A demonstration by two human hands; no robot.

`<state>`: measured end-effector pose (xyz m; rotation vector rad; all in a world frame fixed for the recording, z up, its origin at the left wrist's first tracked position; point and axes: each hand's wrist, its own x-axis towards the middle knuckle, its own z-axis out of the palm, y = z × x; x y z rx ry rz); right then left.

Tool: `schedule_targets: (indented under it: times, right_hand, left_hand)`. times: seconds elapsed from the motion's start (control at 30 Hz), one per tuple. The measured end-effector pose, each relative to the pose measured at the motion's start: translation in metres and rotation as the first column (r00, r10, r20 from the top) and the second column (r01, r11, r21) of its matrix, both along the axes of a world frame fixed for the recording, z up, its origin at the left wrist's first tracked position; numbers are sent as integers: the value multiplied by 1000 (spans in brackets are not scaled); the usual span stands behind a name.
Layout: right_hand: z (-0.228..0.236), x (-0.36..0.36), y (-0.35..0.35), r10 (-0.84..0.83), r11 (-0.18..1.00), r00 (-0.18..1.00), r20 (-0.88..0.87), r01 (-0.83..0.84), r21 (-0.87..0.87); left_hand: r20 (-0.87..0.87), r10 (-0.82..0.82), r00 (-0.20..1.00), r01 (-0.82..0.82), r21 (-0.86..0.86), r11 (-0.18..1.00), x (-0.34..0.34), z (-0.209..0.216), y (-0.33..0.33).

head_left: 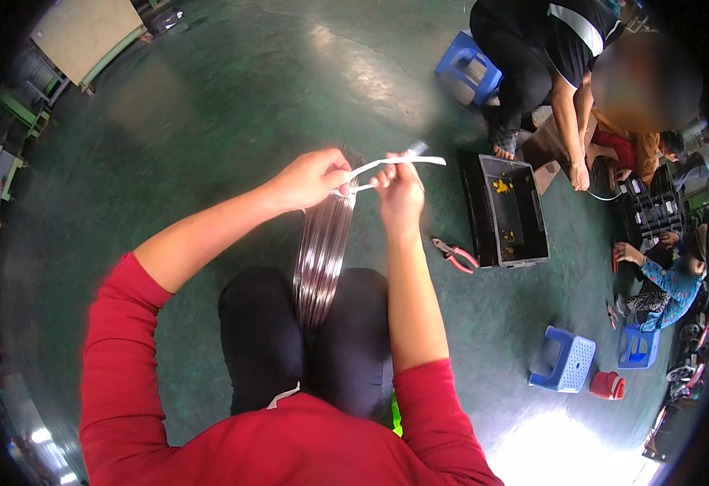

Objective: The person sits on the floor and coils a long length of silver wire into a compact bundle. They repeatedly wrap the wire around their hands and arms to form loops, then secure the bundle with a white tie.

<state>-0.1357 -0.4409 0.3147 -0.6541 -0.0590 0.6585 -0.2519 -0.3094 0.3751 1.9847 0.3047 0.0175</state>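
Note:
A bundle of thin, shiny metal wires (322, 255) stands between my knees, its upper end under my hands. Round that upper end runs a white strip (429, 160), flat and narrow like a tie or tape. My left hand (316, 176) is closed, pinching the strip at the bundle's left side. Just to the right, my right hand (401, 190) is closed on the strip too, and one end sticks out past its fingers to the right. A small blurred pale piece shows above my right fingers; I cannot make out what it is.
Pliers with red handles (457, 254) lie on the green floor beside a black crate (484, 215) with yellow bits inside. Blue stools (569, 360) stand at right and far right. Co-workers (565, 81) sit at the right. A red container (607, 385) is near one stool.

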Motion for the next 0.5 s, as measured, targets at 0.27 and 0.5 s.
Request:
schedule_targets:
  times: [0.27,0.5]
  right_hand:
    - [72,-8,-28,101,904,341,935,361,-229]
    - [107,-9,-21,719,493,350,600,352,-796]
  left_hand:
    - [-89,-136,987,156,272,950,11,27,-17]
    - [-171,-91,981,58,-191,980,14,30,-1]
